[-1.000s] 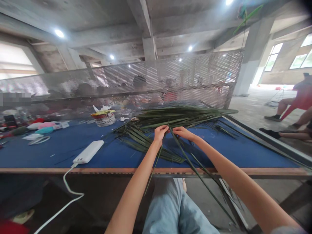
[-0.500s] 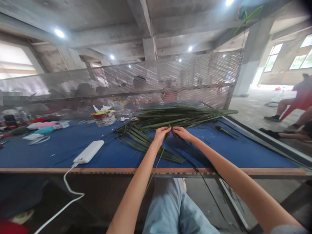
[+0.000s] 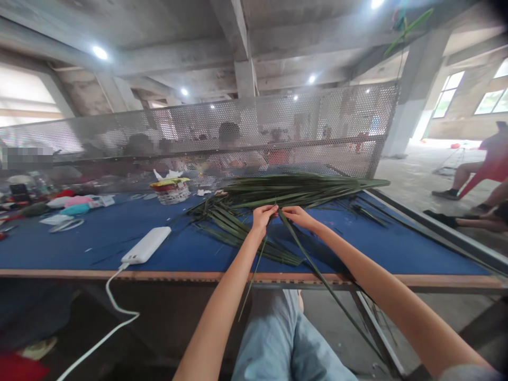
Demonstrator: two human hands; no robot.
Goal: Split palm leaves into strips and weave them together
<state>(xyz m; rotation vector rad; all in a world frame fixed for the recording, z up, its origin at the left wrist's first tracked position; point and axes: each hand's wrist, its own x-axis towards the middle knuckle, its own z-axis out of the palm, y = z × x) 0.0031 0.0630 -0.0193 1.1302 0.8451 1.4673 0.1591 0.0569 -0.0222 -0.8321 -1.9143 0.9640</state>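
Observation:
My left hand (image 3: 262, 218) and my right hand (image 3: 298, 216) meet over the blue table (image 3: 99, 246), fingers pinched on one long green palm leaf strip (image 3: 317, 275). The strip runs from between my hands down to the right, past the table's front edge. A thinner sliver (image 3: 251, 280) hangs from my left hand toward my lap. Just beyond my hands lies a pile of palm leaves (image 3: 293, 190), spread across the table's far middle.
A white power bank (image 3: 146, 245) with a cable (image 3: 115, 312) lies at the front left. A small basket (image 3: 171, 191) and colourful items (image 3: 69, 206) sit far left. A perforated metal screen (image 3: 238, 132) backs the table, people behind it. Seated people's legs (image 3: 472, 185) at right.
Both hands have stayed pinched together at the same spot. The long strip below my right hand swung out of view half a second ago and now hangs flat toward the lower right again.

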